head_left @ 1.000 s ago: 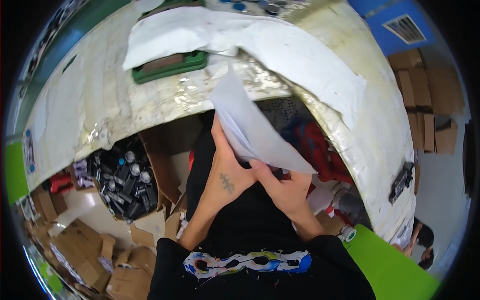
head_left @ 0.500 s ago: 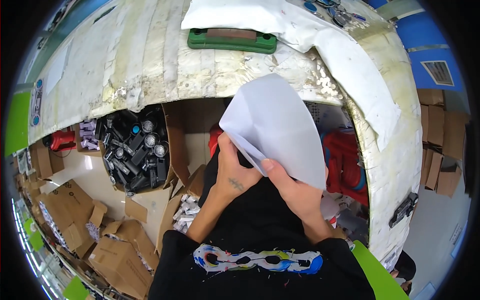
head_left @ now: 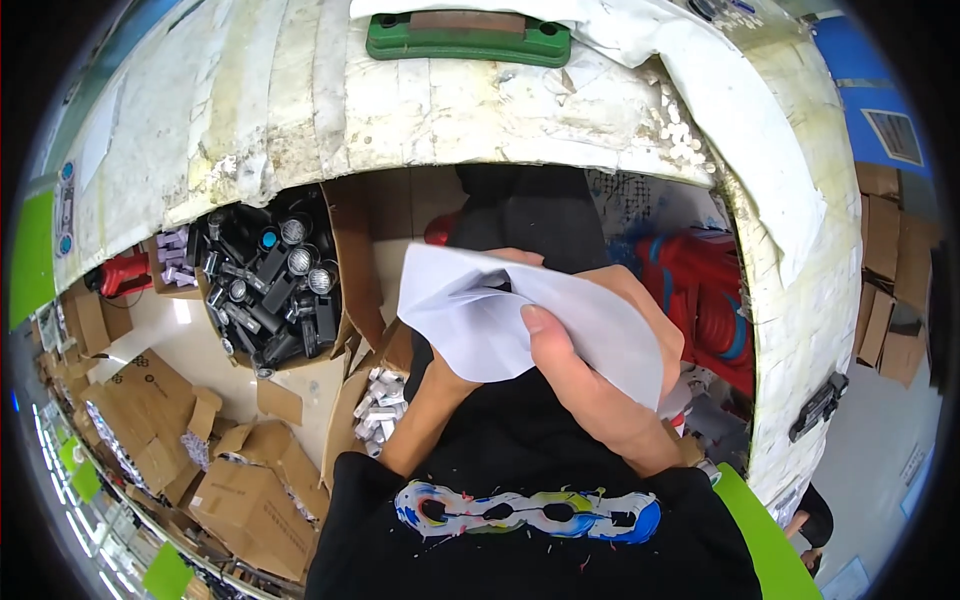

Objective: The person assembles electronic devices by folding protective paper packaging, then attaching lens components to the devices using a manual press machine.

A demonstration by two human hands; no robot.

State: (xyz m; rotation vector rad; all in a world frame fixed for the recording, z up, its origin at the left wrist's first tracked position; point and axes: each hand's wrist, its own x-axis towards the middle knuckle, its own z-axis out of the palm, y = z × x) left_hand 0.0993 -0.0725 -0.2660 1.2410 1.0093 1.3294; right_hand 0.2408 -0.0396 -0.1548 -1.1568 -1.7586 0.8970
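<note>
A white sheet of paper (head_left: 470,325), curled into a cone-like shape with a creased fold near its middle, is held in front of my lap. My right hand (head_left: 600,390) grips its right side, the thumb pressed on the near face and the fingers wrapped behind. Most of my left hand (head_left: 447,376) is hidden behind the paper. Its wrist shows below the left part of the sheet, and fingertips show above the top edge.
A worn, pale-covered table (head_left: 290,110) curves around me, bearing a green block-shaped tool (head_left: 468,45) and white cloth (head_left: 735,130). Left stands a carton (head_left: 355,265) of black flashlight-like parts (head_left: 270,290). Cardboard boxes (head_left: 250,510) lie lower left; red items (head_left: 695,300) sit right under the table.
The paper has come down toward my lap and turned, its tall upper part now folded over and curled toward me. My left hand has moved behind it; the right thumb still presses its face.
</note>
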